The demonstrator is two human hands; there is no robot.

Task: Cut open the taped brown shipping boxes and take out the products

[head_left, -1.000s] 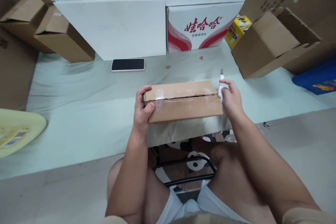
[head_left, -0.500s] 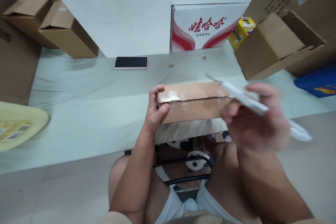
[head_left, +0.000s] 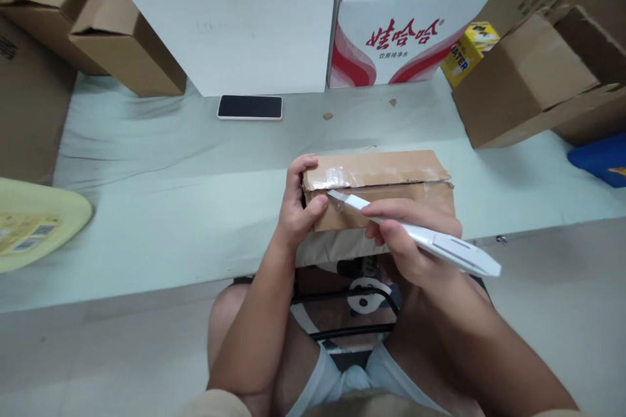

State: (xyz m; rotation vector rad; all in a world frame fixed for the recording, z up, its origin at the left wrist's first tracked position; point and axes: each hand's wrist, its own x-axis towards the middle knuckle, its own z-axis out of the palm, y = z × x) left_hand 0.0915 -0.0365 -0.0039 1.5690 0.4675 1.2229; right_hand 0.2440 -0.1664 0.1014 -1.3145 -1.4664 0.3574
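A small brown cardboard box [head_left: 381, 169] lies at the front edge of the cloth-covered table, with a lengthwise seam on top and shiny clear tape at its left end. My left hand [head_left: 299, 202] grips that left end, thumb on the near flap and fingers on the far side. In my right hand [head_left: 415, 241] is a white utility knife [head_left: 440, 244], held like a pen with its blade out. The blade tip is at the seam close to my left thumb; I cannot tell how deep it sits.
A phone [head_left: 250, 107] lies flat before the stacked white boxes [head_left: 254, 32]. Two cardboard scraps [head_left: 327, 116] rest behind the small box. An open carton [head_left: 523, 85] stands at right, a yellow-green jug [head_left: 44, 221] at left, and brown cartons [head_left: 132, 39] back left.
My right hand has swung left and down with the utility knife, bringing the blade from above the box's right part to the seam's left end. My left hand keeps its grip.
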